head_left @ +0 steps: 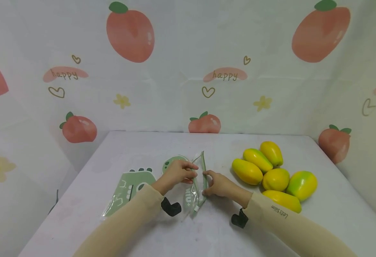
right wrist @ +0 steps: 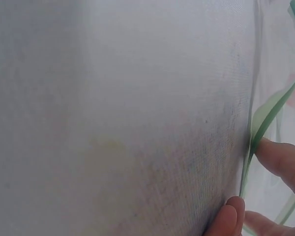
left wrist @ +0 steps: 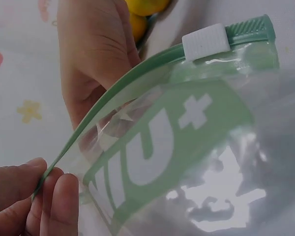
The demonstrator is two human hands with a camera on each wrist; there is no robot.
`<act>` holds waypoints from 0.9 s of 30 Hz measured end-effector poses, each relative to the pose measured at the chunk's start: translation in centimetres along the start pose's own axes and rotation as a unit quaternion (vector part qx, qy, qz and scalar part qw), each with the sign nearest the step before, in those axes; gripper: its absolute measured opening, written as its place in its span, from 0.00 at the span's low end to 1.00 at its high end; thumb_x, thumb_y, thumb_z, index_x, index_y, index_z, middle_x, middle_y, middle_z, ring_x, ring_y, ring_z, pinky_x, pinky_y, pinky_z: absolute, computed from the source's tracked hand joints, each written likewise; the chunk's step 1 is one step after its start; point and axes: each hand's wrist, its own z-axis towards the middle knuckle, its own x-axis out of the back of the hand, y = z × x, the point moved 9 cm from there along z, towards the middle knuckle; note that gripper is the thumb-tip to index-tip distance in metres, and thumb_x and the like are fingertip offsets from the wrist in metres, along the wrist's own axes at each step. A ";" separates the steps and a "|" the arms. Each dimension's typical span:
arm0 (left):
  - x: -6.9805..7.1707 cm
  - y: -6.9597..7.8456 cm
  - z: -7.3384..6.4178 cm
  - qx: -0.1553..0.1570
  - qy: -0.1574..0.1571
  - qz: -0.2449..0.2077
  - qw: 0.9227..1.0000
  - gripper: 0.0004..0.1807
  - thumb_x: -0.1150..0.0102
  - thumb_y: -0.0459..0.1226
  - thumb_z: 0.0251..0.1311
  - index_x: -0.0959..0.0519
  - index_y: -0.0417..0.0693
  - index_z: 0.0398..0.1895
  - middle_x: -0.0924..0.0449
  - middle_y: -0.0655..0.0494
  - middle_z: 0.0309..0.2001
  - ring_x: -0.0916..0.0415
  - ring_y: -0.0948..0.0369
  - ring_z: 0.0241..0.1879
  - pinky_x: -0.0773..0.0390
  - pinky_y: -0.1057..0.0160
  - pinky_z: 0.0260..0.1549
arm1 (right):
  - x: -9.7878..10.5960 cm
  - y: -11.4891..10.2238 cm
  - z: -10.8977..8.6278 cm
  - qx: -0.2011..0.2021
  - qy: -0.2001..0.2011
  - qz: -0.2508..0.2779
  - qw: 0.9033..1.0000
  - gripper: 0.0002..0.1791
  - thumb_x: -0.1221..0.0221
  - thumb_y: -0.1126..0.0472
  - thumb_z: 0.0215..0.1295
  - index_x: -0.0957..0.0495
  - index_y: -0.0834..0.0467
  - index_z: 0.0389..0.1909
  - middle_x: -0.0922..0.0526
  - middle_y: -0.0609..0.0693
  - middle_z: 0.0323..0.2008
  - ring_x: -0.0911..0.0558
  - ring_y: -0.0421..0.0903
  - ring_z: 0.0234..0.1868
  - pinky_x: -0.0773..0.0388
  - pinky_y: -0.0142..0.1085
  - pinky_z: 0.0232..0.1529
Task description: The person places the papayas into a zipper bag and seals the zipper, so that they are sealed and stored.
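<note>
Zip bag (head_left: 189, 198) sits between your hands, mid-table, standing on edge with the two sides of its mouth spread apart. Your left hand (head_left: 176, 171) pinches the green zip strip (left wrist: 160, 59) between thumb and fingers; the left wrist view shows that grip clearly. Your right hand (head_left: 221, 184) has the opposite side of the mouth, thumb and fingers closed on the green edge (right wrist view catches it only at the frame's right side, so that read is rougher). White slider (left wrist: 205, 42) is at the end of the strip nearest you. Bag is clear plastic with white "NIU+" lettering on a green print; I can't make out anything inside it. Second bag (head_left: 121, 192), green face print, lies flat to your left, partly covered by your left arm. Six yellow-green fruits (head_left: 276, 179) are grouped to the right, just past your right hand, several touching each other. Table (head_left: 213, 235) has a white cover. Backdrop (head_left: 175, 100) behind: peaches, hearts, yellow flowers, "happy" printed twice. Both your sleeves (head_left: 120, 228) are beige, with lettering on the right one.
</note>
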 end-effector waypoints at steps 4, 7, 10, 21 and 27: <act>-0.2 -0.1 0.0 0.001 -0.001 -0.004 1.000 0.19 0.38 0.28 0.58 0.22 0.30 0.53 0.28 0.56 0.26 0.24 0.65 0.25 0.16 0.62 0.31 | -0.1 -0.1 0.0 0.004 0.001 0.003 1.000 0.43 0.28 0.59 0.50 0.36 0.56 0.68 0.24 0.50 0.27 0.26 0.44 0.27 0.30 0.34 0.31; -0.3 -0.1 0.0 0.004 -0.002 -0.004 1.000 0.19 0.38 0.29 0.58 0.23 0.31 0.54 0.29 0.56 0.26 0.24 0.65 0.25 0.16 0.62 0.31 | -0.1 -0.2 0.0 0.005 0.001 0.008 1.000 0.44 0.27 0.59 0.50 0.37 0.55 0.68 0.23 0.50 0.26 0.26 0.44 0.27 0.30 0.34 0.31; -0.3 -0.1 0.1 0.004 -0.001 -0.004 1.000 0.19 0.38 0.29 0.58 0.23 0.31 0.54 0.29 0.56 0.26 0.24 0.65 0.25 0.16 0.62 0.31 | -0.1 -0.2 0.0 0.005 0.002 0.011 1.000 0.44 0.27 0.59 0.49 0.37 0.54 0.68 0.23 0.49 0.25 0.26 0.43 0.26 0.30 0.33 0.30; -0.5 -0.1 0.2 0.014 -0.001 -0.004 1.000 0.19 0.38 0.29 0.59 0.23 0.32 0.54 0.30 0.56 0.26 0.24 0.64 0.26 0.16 0.61 0.32 | 0.2 -0.3 -0.2 0.000 -0.004 0.011 1.000 0.46 0.27 0.58 0.49 0.38 0.53 0.70 0.23 0.50 0.27 0.26 0.43 0.27 0.30 0.33 0.30; -0.6 -0.2 0.2 0.016 -0.005 -0.002 1.000 0.20 0.38 0.29 0.59 0.23 0.32 0.55 0.30 0.56 0.26 0.23 0.64 0.26 0.16 0.61 0.33 | 0.2 -0.4 -0.4 0.001 -0.009 0.013 1.000 0.46 0.27 0.58 0.50 0.38 0.52 0.70 0.22 0.50 0.26 0.26 0.44 0.27 0.29 0.33 0.30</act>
